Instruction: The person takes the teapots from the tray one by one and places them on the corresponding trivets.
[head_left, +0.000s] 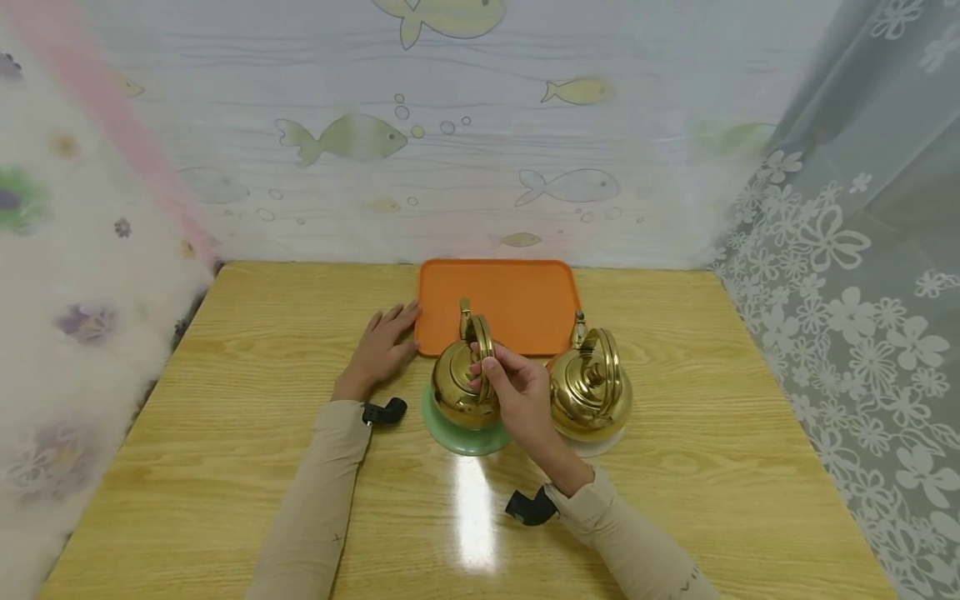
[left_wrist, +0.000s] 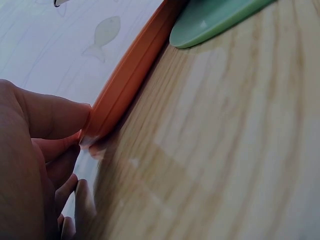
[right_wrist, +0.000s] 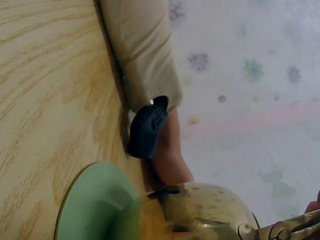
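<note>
My right hand [head_left: 527,404] grips the upright handle of a shiny gold kettle [head_left: 455,387]. This kettle is over a green plate [head_left: 468,444], and in the right wrist view its body [right_wrist: 210,207] appears raised off that plate [right_wrist: 87,202]. My left hand [head_left: 381,350] lies on the table with fingers extended, touching the left edge of an orange tray [head_left: 517,304]. In the left wrist view the thumb [left_wrist: 60,116] meets the tray's rim [left_wrist: 117,95]. The other fingers are partly hidden there.
A second gold kettle [head_left: 588,400] stands at the right on a pale plate [head_left: 602,446], close to my right hand. Everything is on a wooden table [head_left: 720,467]. Fish-patterned fabric [head_left: 300,200] hangs behind, and a flowered curtain [head_left: 847,333] is at the right.
</note>
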